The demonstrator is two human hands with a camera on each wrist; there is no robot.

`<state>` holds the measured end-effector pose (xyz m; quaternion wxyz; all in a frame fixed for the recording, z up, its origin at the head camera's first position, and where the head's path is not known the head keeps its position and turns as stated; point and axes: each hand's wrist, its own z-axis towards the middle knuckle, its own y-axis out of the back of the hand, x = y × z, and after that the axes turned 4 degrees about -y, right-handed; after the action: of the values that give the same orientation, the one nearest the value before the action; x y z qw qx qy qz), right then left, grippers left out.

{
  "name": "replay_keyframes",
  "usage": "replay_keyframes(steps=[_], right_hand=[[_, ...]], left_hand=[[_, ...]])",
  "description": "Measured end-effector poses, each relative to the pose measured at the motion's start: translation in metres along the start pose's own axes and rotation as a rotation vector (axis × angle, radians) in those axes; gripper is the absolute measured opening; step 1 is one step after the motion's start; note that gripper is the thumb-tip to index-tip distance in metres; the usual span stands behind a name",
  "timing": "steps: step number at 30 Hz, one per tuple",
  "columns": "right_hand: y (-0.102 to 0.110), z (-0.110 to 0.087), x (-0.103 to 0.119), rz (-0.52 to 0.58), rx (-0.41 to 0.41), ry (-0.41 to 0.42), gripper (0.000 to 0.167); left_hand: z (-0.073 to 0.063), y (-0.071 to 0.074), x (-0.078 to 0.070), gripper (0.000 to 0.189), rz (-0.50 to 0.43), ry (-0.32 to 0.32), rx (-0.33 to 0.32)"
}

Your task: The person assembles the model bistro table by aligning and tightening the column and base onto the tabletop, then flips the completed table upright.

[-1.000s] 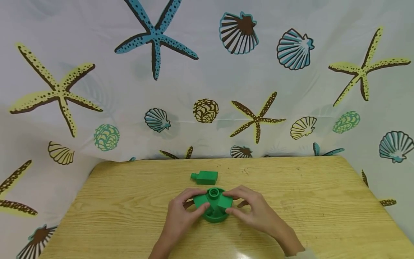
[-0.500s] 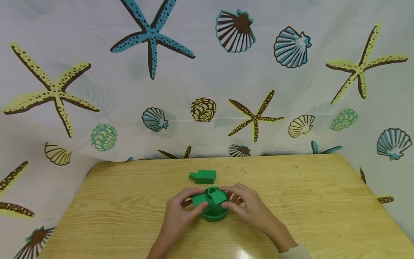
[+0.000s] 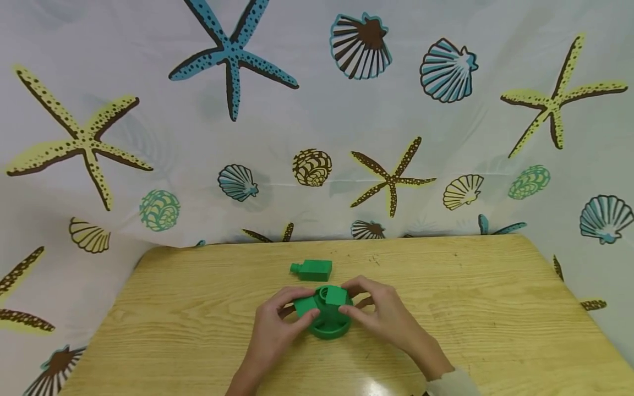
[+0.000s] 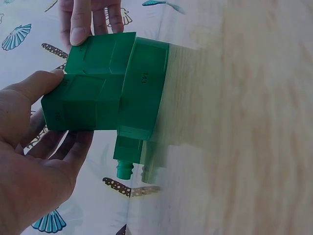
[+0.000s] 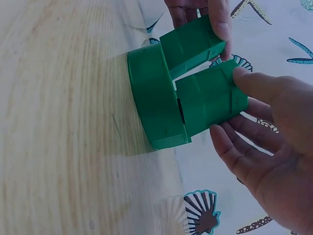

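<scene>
On the table sits a round green base [image 3: 331, 331] with a low rim and a ring-topped post at its centre. My left hand [image 3: 274, 322] pinches a green block [image 3: 304, 304] that stands at the base's left side. Another green block [image 3: 337, 295], at the right side near the post, is pinched between the thumb and fingers of my right hand [image 3: 381, 313]. In the right wrist view a thin dark gap shows between the right-hand block [image 5: 208, 98] and the base [image 5: 154, 98]. The lower ends of both blocks are hidden inside the rim.
A third green block [image 3: 317, 269] with a ribbed knob at one end lies on its side behind the base. The wooden table [image 3: 198, 308] ends at a white cloth [image 3: 277, 137] printed with starfish and shells, which stands behind and at both sides.
My right hand has turned its block and moved it inward and back, towards the post. My left hand and its block have stayed nearly still. The view has shifted slightly.
</scene>
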<state>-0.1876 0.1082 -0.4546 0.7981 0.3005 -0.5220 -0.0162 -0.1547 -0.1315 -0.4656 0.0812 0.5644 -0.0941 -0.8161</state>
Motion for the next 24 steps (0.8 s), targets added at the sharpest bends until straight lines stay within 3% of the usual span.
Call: replay_keyframes(steps=[7,12,21,24], right_hand=[[-0.0009,0.0051,-0.0013,-0.095,0.042,0.029,0.045],[0.0018,0.0063,0.0010,-0.131,0.035,-0.023,0.045],[0.0079,0.0006,0.0006,0.035,-0.014,-0.028,0.039],[0.0069,-0.0007,0.0003,0.032,-0.027,-0.045,0.038]], left_hand=[[-0.0006,-0.0001,-0.0013,0.030,0.021,-0.014,-0.002],[-0.0004,-0.0003,-0.0021,0.031,0.038,-0.007,0.004],[-0.0003,-0.0001,0.0005,0.032,0.030,-0.003,0.002],[-0.0009,0.0013,0.0009,0.032,0.023,-0.011,0.000]])
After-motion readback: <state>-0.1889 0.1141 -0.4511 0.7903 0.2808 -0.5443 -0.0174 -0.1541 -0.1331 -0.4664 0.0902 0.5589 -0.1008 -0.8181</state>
